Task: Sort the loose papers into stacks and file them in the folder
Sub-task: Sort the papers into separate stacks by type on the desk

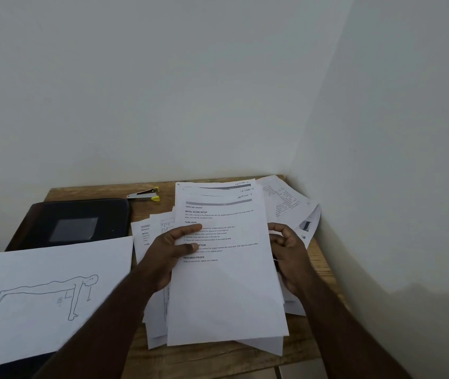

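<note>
On the table [313, 269], the folder [78, 222] lies far left; the drawing sheet [48, 291] overlaps its near edge; the stapler [145, 194] sits behind, right of the folder; the paper pile [226, 283] lies right; more sheets [286, 201] fan into the far right corner.

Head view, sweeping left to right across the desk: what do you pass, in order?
Push-up drawing sheet → black folder → stapler → left hand → held papers → right hand → loose sheets by the wall.

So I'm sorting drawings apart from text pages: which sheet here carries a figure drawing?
The sheet at the left, lying partly over the black folder, with an outlined push-up figure; the sheets in the hands carry printed text.
</note>
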